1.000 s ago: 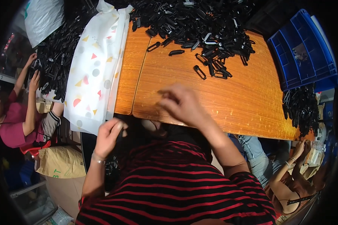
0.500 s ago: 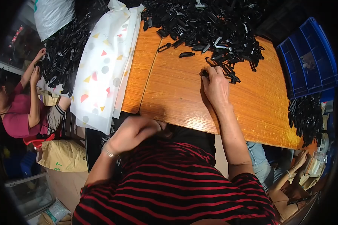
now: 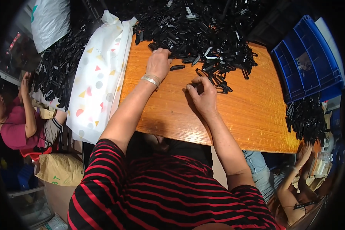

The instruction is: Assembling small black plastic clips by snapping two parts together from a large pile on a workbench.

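Observation:
A heap of small black plastic clip-like pieces (image 3: 203, 34) covers the far part of the wooden table (image 3: 172, 99). At the heap's near left edge, my left hand (image 3: 158, 64) has its fingers bent down onto the pieces; the fingertips are hidden. My right hand (image 3: 204, 96) rests over the middle of the table, thumb and forefinger curled together. Something dark shows between them, too small to make out. Just beyond that hand is a loose cluster of the black pieces (image 3: 218, 82). A single black piece (image 3: 177, 67) lies between my two hands.
White patterned plastic sheeting (image 3: 97, 76) hangs along the left table edge. A blue compartmented crate (image 3: 310, 63) stands at the right, above another black heap (image 3: 306, 119). A person in a pink top (image 3: 17, 128) sits at left; another person's arm (image 3: 295, 180) shows at lower right.
My left hand has come up from my lap below the table edge to the heap. The right hand has drawn back slightly from the loose pieces, toward me and leftward.

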`<state>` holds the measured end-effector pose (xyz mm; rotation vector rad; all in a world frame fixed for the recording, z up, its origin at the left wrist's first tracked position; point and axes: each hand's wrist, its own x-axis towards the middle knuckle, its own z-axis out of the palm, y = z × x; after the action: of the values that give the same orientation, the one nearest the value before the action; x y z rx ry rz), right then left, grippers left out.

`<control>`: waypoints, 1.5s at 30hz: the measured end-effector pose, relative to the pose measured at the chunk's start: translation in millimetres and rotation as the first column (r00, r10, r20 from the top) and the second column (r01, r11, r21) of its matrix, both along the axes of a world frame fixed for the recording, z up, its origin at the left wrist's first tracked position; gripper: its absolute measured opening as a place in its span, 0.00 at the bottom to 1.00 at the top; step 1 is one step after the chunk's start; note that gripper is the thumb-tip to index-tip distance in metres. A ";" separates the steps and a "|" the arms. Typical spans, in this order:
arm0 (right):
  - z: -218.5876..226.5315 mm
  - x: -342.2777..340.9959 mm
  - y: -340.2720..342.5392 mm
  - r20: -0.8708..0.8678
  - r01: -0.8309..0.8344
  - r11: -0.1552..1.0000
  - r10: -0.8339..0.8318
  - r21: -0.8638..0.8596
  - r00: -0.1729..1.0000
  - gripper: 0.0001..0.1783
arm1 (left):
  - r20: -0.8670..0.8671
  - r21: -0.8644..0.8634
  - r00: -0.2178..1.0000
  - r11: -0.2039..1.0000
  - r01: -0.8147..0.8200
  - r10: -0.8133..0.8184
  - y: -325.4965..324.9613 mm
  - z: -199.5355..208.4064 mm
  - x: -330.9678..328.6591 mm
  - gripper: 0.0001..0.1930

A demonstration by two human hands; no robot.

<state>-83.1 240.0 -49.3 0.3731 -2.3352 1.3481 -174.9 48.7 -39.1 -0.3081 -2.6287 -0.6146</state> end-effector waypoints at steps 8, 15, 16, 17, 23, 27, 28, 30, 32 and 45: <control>11.6 8.9 -1.3 -0.098 -0.054 0.957 0.085 0.285 0.992 0.12 | 0.195 0.845 0.929 0.534 0.003 -0.315 7.9 -0.7 58.7 0.17; 16.0 16.0 -1.3 -0.071 0.025 0.892 0.007 0.451 0.997 0.11 | 0.211 0.974 0.865 0.172 -0.147 -0.455 -4.1 12.6 82.1 0.17; 21.4 16.2 -4.4 -0.032 -0.007 0.950 0.018 0.311 0.999 0.10 | 0.162 0.985 0.855 0.127 -0.113 -0.493 -5.1 13.3 85.6 0.17; 26.3 17.6 -7.7 0.006 -0.033 0.986 0.032 0.164 0.999 0.09 | 0.111 0.993 0.842 0.080 -0.081 -0.528 -5.5 14.0 89.2 0.17; 36.7 20.1 -22.4 -0.013 -0.061 0.985 0.060 -0.162 0.998 0.10 | 0.148 0.989 0.803 0.107 -0.106 -0.577 -0.7 20.7 107.7 0.18; 46.4 25.9 -31.7 -0.021 -0.091 0.973 0.088 -0.213 0.996 0.10 | 0.119 0.993 0.800 0.089 -0.082 -0.588 0.9 19.6 109.7 0.17; 47.4 27.1 -32.6 -0.043 -0.102 0.969 0.095 -0.226 0.995 0.10 | 0.091 0.995 0.798 0.083 -0.051 -0.596 1.7 20.4 110.5 0.17; 48.7 28.2 -33.8 -0.048 -0.110 0.969 0.101 -0.220 0.994 0.10 | 0.061 0.997 0.795 0.074 -0.021 -0.604 1.8 20.0 110.9 0.16; 48.0 28.5 -34.5 -0.054 -0.116 0.970 0.106 -0.213 0.993 0.11 | 0.016 0.999 0.778 0.048 0.018 -0.628 1.6 18.7 110.9 0.16; 27.0 39.5 -44.5 -0.126 -0.013 1.000 0.012 -0.003 0.992 0.17 | 0.017 0.982 0.864 0.172 0.081 -0.503 19.6 17.7 130.1 0.12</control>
<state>-43.6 195.5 -22.3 0.4589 -2.2302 1.2961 -44.8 68.3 -21.4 -0.3128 -1.8144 -2.4990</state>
